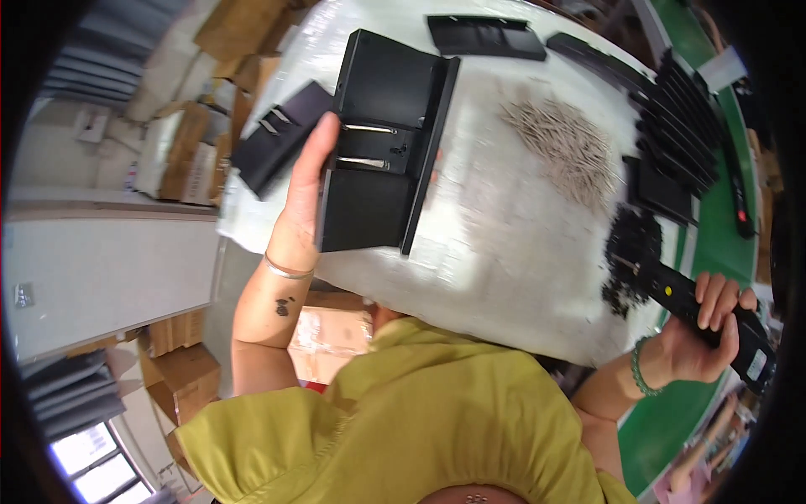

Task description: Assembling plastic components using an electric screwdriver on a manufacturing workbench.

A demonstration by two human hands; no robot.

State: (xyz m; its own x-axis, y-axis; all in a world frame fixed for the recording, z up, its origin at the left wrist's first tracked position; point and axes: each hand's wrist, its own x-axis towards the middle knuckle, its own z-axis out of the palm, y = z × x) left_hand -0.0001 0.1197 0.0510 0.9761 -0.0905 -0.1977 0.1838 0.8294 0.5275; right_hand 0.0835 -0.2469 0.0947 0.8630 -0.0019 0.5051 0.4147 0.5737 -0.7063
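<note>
My left hand (304, 181) grips a long black plastic tray-shaped part (378, 92) by its left edge, thumb on the near side, fingers hidden beneath. Two thin silver metal pins (368, 129) lie across its middle section. My right hand (712, 329) is wrapped around a black electric screwdriver (672, 291). The tool's tip points into a heap of small black screws (630, 239) at the table's right edge. A similar black part (281, 139) with two pins rests on the table, left of my left hand.
The table (495, 252) has a pale, shiny covering. A pile of thin silver pins (567, 147) lies right of centre. More black parts (485, 38) sit at the far side, and several stand stacked (684, 126) at the right. Cardboard boxes (189, 151) are off to the left.
</note>
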